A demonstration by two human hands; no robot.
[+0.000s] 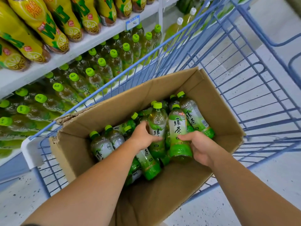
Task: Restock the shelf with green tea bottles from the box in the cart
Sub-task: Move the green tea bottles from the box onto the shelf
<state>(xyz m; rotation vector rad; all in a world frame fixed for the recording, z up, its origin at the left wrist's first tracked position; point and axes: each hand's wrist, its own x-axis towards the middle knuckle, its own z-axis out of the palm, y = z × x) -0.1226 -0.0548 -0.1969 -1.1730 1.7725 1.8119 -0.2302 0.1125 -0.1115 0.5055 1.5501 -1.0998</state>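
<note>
Inside the box [162, 88], clear of its walls, left fingers [143, 126] clasp one bottle [157, 121], right fingers [197, 150] another bottle [177, 126].

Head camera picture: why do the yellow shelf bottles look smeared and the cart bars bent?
Head view: the wide lens likely stretches its edges, so the yellow bottles smear and the cart rails bow; the middle is crisp, with a readable label on the green tea bottle in the right hand; light is even, with little glare in the box.
</note>
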